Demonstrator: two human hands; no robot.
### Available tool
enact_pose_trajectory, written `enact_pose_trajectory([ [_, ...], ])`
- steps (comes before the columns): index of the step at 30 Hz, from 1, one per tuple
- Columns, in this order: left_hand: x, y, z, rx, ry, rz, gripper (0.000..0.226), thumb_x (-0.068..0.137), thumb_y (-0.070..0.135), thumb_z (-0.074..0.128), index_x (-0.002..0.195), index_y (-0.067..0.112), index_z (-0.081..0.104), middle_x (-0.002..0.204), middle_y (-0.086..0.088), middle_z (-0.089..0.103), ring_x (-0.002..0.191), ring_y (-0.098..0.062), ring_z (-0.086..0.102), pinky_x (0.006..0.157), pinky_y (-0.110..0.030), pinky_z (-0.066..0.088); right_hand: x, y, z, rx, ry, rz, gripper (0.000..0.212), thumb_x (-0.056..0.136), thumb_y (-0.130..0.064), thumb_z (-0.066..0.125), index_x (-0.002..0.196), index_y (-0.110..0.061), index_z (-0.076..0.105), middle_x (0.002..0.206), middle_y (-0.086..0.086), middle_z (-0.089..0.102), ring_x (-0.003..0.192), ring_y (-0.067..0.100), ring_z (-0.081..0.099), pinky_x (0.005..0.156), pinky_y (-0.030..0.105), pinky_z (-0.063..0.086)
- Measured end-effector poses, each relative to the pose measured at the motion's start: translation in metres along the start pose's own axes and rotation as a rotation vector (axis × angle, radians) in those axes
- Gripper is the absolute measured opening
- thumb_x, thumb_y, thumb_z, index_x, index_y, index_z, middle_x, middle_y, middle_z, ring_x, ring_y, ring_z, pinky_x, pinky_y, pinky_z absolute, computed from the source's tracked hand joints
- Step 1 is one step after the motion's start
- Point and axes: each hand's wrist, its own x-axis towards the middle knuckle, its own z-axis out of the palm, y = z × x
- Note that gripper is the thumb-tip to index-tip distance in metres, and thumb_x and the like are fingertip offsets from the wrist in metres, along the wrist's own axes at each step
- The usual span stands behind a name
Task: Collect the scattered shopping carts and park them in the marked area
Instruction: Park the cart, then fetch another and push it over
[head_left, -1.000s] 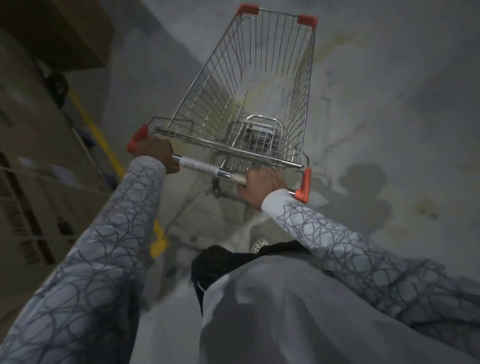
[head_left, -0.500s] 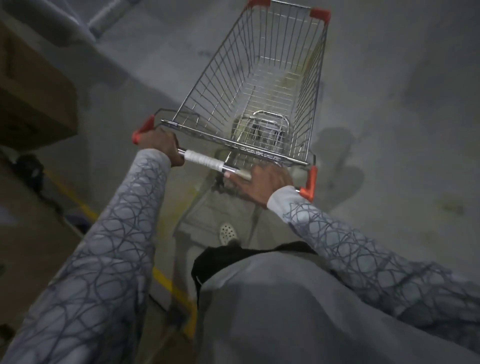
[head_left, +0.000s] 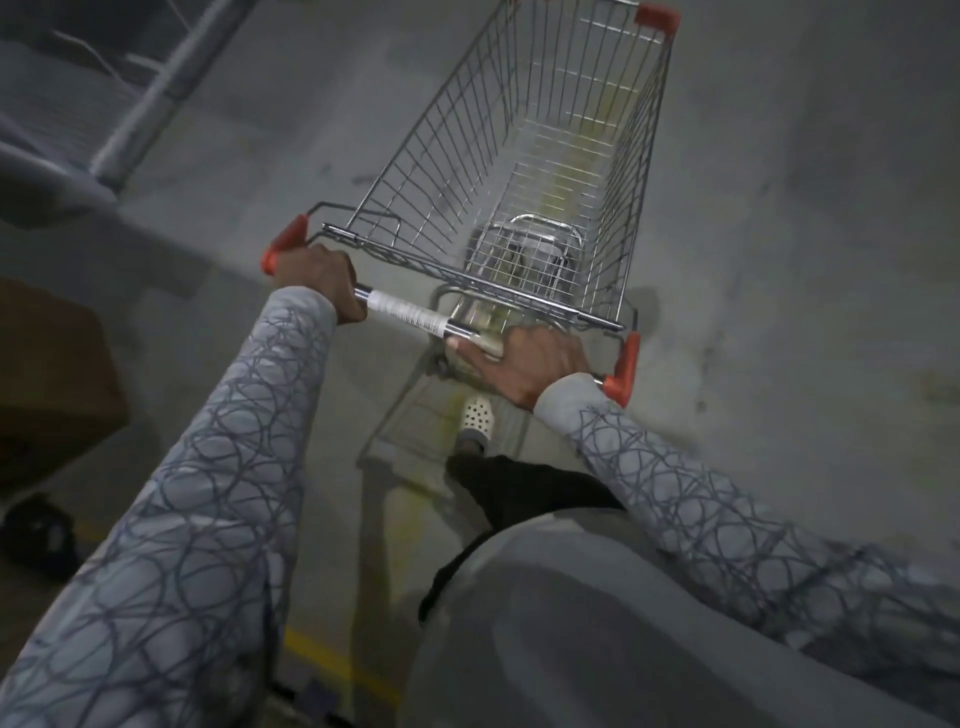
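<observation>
Left edge: a cardboard box (head_left: 57, 374) stands beside a metal rack post (head_left: 156, 88), both well apart from the cart.
Left hand: the left hand (head_left: 319, 280) grips the left end of the handle bar (head_left: 405, 314), fingers curled right round it, just beside the red end cap (head_left: 283, 244).
Cart position: the shopping cart (head_left: 519, 156) stands on the concrete floor (head_left: 779, 234) directly ahead of the person, its wire basket empty and its child seat folded against the rear panel.
Right hand: the right hand (head_left: 530, 364) grips the right end of the same bar, fingers bent over it and the thumb lying along the tube, near the other red cap (head_left: 621, 371).
Handling: a stiff steel-wire frame, probably light while empty and free-rolling on casters, so it is likely to drift sideways if pushed unevenly.
Hold: the bar near both ends, as now, looks best, since the wide spacing gives steering leverage.
Heading: the narrow nose points away from the person, toward the top of the view and slightly right.
Long axis: runs from handle to nose, roughly along a faint yellowish stripe on the floor beneath it.
Marked area: a yellow floor line (head_left: 332, 660) lies behind the cart; I cannot tell whether it bounds the parking spot.
</observation>
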Motion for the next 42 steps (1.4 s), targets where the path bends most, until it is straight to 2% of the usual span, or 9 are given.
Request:
enact_pose_trajectory([
  [4, 0.093, -0.038, -0.01, -0.055, 0.039, 0.074, 0.023, 0.066, 0.041, 0.057, 0.077, 0.027, 0.071, 0.062, 0.008, 0.053, 0.082, -0.015, 0.067, 0.098, -0.032, 0.036, 0.079, -0.028, -0.016, 0.009, 0.045, 0.047, 0.094, 0.079, -0.092, 0.012, 0.084, -0.017, 0.068, 0.083, 0.007, 0.068, 0.082, 0.027, 0.067, 0.079, 0.038, 0.052],
  [8, 0.179, -0.073, -0.019, -0.032, 0.077, 0.119, 0.024, 0.061, 0.041, 0.052, 0.071, 0.027, 0.069, 0.058, 0.009, 0.053, 0.079, -0.013, 0.066, 0.102, -0.033, 0.035, 0.155, -0.057, -0.036, 0.051, -0.011, 0.102, 0.097, 0.077, -0.094, 0.01, 0.094, -0.019, 0.069, 0.089, 0.005, 0.07, 0.088, 0.026, 0.067, 0.089, 0.044, 0.05],
  [11, 0.244, -0.093, -0.026, -0.026, 0.104, 0.148, 0.024, 0.059, 0.041, 0.049, 0.065, 0.026, 0.066, 0.053, 0.009, 0.052, 0.074, -0.01, 0.067, 0.109, -0.035, 0.027, 0.211, -0.074, -0.053, 0.072, -0.011, 0.145, 0.099, 0.077, -0.094, 0.011, 0.097, -0.019, 0.071, 0.091, 0.005, 0.07, 0.087, 0.028, 0.067, 0.083, 0.041, 0.049],
  [15, 0.336, -0.118, -0.037, -0.027, 0.138, 0.234, 0.019, 0.06, 0.041, 0.052, 0.062, 0.027, 0.064, 0.051, 0.009, 0.05, 0.073, -0.01, 0.065, 0.102, -0.038, 0.035, 0.289, -0.095, -0.069, 0.057, 0.021, 0.229, 0.098, 0.076, -0.095, 0.01, 0.096, -0.022, 0.073, 0.089, 0.004, 0.071, 0.086, 0.027, 0.067, 0.071, 0.036, 0.041],
  [18, 0.413, -0.136, -0.052, -0.039, 0.185, 0.283, 0.016, 0.063, 0.039, 0.059, 0.063, 0.024, 0.065, 0.054, 0.006, 0.053, 0.076, -0.014, 0.066, 0.097, -0.037, 0.034, 0.358, -0.11, -0.08, 0.064, 0.05, 0.305, 0.101, 0.071, -0.099, 0.004, 0.092, -0.025, 0.071, 0.083, 0.001, 0.069, 0.083, 0.026, 0.067, 0.079, 0.04, 0.049],
  [21, 0.493, -0.151, -0.071, -0.021, 0.2, 0.33, 0.021, 0.063, 0.042, 0.058, 0.062, 0.022, 0.063, 0.055, 0.007, 0.054, 0.069, -0.015, 0.064, 0.097, -0.037, 0.036, 0.424, -0.126, -0.099, 0.062, 0.077, 0.364, 0.086, 0.075, -0.095, 0.011, 0.082, -0.027, 0.061, 0.087, 0.003, 0.069, 0.086, 0.027, 0.067, 0.082, 0.043, 0.051],
  [27, 0.632, -0.168, -0.11, 0.017, 0.213, 0.466, 0.023, 0.062, 0.043, 0.055, 0.065, 0.022, 0.063, 0.057, 0.007, 0.048, 0.079, -0.014, 0.066, 0.11, -0.035, 0.028, 0.543, -0.142, -0.136, 0.023, 0.135, 0.472, 0.074, 0.083, -0.089, 0.021, 0.073, -0.023, 0.053, 0.068, -0.001, 0.053, 0.069, 0.024, 0.06, 0.064, 0.032, 0.042],
  [33, 0.773, -0.172, -0.145, -0.002, 0.205, 0.552, 0.037, 0.068, 0.045, 0.055, 0.092, 0.022, 0.072, 0.089, -0.002, 0.069, 0.096, -0.022, 0.068, 0.095, -0.033, 0.038, 0.666, -0.147, -0.172, 0.013, 0.132, 0.576, 0.072, 0.084, -0.088, 0.02, 0.067, -0.024, 0.047, 0.058, -0.005, 0.04, 0.062, 0.022, 0.05, 0.063, 0.033, 0.039],
  [42, 0.986, -0.161, -0.216, 0.063, 0.288, 0.674, 0.03, 0.07, 0.043, 0.054, 0.081, 0.023, 0.074, 0.077, 0.001, 0.067, 0.09, -0.017, 0.068, 0.111, -0.033, 0.027, 0.867, -0.12, -0.214, 0.005, 0.183, 0.719, 0.088, 0.08, -0.092, 0.011, 0.079, -0.021, 0.063, 0.068, 0.001, 0.058, 0.068, 0.026, 0.063, 0.07, 0.038, 0.051],
])
